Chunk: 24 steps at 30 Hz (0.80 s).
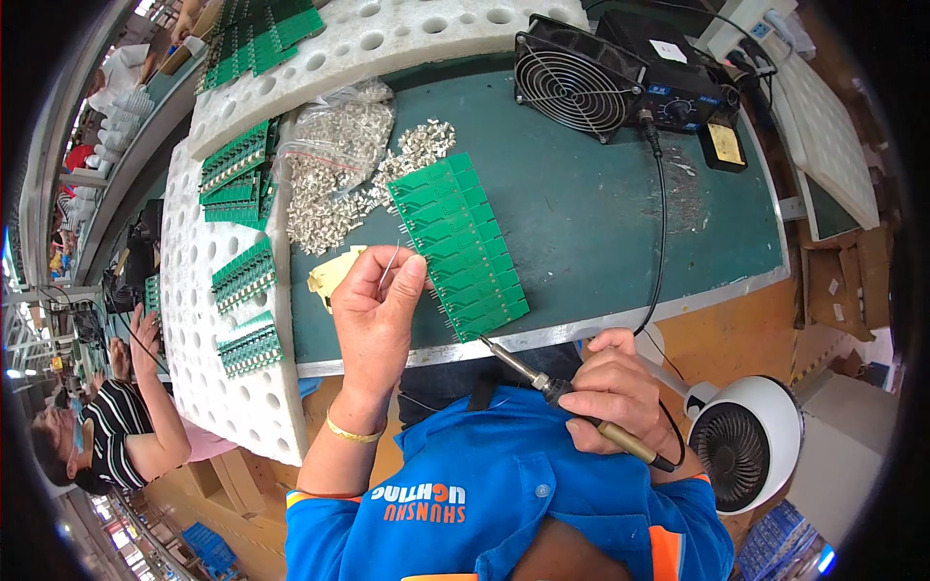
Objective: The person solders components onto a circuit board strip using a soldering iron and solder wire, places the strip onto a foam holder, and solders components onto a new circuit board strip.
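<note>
My left hand [380, 315] is closed on a thin solder wire [391, 257] and the near left edge of a long green circuit board [465, 247], which has pins along that edge. My right hand [608, 397] grips a soldering iron [513, 361], its tip at the board's lower corner. Behind the board lie loose small metal parts [421, 145] and a plastic bag of them [344, 126]. A crumpled yellow thing [325, 286] lies just left of my left hand.
White foam trays [262, 397] with green boards [242, 281] flank the left and back. A black fan [572, 82], soldering station [678, 102] and sponge holder [725, 145] stand back right. A white fan [746, 445] is low right. A seated co-worker [121, 431] works at left.
</note>
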Motion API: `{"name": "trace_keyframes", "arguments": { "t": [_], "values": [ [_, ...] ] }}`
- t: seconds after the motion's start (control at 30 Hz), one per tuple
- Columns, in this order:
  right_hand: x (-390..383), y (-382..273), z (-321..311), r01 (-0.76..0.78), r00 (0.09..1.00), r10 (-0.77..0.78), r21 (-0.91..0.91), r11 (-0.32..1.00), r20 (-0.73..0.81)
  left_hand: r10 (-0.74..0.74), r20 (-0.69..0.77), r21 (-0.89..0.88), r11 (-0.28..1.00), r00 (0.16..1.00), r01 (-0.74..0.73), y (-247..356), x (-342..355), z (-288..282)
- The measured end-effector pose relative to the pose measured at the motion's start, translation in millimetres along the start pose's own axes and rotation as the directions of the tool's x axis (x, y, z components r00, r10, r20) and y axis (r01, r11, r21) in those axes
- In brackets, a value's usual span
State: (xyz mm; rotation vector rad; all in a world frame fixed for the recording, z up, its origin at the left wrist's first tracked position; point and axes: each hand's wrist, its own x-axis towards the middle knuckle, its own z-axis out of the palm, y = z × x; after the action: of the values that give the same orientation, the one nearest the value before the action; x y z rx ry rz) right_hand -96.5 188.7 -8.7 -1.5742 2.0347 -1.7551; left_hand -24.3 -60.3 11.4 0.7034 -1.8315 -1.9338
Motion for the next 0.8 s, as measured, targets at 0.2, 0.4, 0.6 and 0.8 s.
{"name": "trace_keyframes", "arguments": {
  "t": [0.2,0.4,0.6,0.8],
  "values": [
    [0,4,4,-0.004,1.000,0.003,0.033,0.999,0.009,0.009,-0.015,0.023,1.000,1.000,-0.008,-5,2,0],
    [1,7,7,-0.002,1.000,0.002,0.046,0.999,0.012,-0.032,0.005,0.016,0.999,0.999,0.032,-2,1,0],
    [0,3,1,0.010,1.000,-0.009,0.092,0.996,-0.008,-0.060,-0.014,-0.024,0.998,0.998,0.060,-3,2,-3],
    [8,14,6,0.051,0.989,-0.032,0.129,0.990,-0.143,-0.028,-0.014,-0.041,0.999,1.000,0.027,-8,4,-5]
  ]
}}
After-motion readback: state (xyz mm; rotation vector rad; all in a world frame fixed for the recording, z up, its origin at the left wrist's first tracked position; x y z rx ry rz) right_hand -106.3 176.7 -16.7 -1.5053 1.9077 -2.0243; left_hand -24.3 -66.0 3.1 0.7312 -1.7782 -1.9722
